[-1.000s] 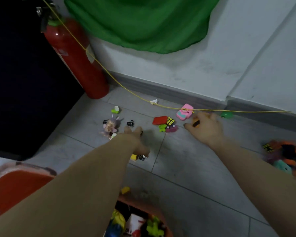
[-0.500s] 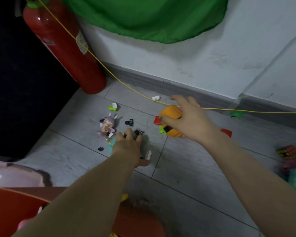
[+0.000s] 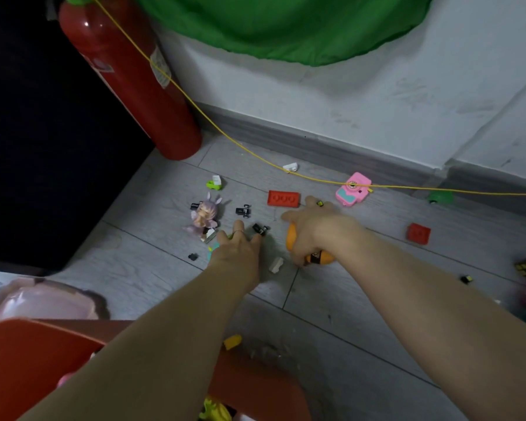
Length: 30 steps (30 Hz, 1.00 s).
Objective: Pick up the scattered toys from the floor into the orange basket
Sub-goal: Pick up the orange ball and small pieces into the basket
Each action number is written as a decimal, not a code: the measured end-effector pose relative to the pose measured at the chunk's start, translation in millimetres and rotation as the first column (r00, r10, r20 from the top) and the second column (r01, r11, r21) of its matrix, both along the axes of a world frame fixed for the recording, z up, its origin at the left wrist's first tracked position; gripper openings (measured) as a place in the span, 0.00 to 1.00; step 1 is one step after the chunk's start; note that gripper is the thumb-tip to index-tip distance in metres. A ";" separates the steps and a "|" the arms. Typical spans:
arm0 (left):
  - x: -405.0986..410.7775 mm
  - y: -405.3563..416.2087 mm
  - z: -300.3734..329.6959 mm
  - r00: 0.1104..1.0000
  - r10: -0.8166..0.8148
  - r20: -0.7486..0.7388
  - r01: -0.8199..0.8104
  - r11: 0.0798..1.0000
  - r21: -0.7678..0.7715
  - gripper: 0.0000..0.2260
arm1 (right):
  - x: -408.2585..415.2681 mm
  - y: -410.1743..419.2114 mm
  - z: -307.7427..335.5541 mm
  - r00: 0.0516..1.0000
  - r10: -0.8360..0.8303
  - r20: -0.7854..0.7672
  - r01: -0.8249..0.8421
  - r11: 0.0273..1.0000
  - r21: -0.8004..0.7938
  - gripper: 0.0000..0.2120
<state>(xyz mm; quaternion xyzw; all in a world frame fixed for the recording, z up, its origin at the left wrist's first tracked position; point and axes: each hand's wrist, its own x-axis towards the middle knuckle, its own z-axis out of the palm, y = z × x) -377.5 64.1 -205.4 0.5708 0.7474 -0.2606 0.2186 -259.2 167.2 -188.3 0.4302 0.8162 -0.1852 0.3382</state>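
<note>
A: We've got the orange basket (image 3: 28, 360) low at our left, well back from the toys on the floor (image 3: 362, 329).
B: Our right hand (image 3: 313, 232) is wrapped around the orange toy (image 3: 322, 258).
A: Our left hand (image 3: 236, 249), fingers spread flat, is nearer the tiny black wheel piece (image 3: 260, 229), just off its fingertips toward the wall.

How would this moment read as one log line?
right hand: holds orange toy | left hand: reaching black piece | basket: near

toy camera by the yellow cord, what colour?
Pink toy camera with a teal panel, clearest in the head view.
</note>
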 end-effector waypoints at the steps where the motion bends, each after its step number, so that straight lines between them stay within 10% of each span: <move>1: -1.4 -0.7 0.5 1.000 0.004 0.001 -0.004 1.000 -0.013 0.35 | 1.5 -2.8 -2.9 0.999 -0.033 -0.017 0.033 0.999 -0.005 0.44; 16: -11.5 -12.1 -0.2 0.994 0.107 -0.015 -0.108 0.989 -0.102 0.33 | 40.8 -23.7 -11.0 0.897 -0.296 -0.327 0.289 0.955 -0.073 0.36; 25: -19.3 -9.2 0.6 0.994 -0.045 0.099 0.038 0.997 0.071 0.30 | 61.6 -29.2 -1.9 0.441 -0.771 -0.459 0.565 0.636 -0.525 0.29; 30: -31.9 -9.9 4.2 0.998 0.056 0.041 -0.053 0.995 -0.079 0.39 | 63.5 -34.0 -9.3 0.611 -0.635 -0.472 0.559 0.769 -0.311 0.32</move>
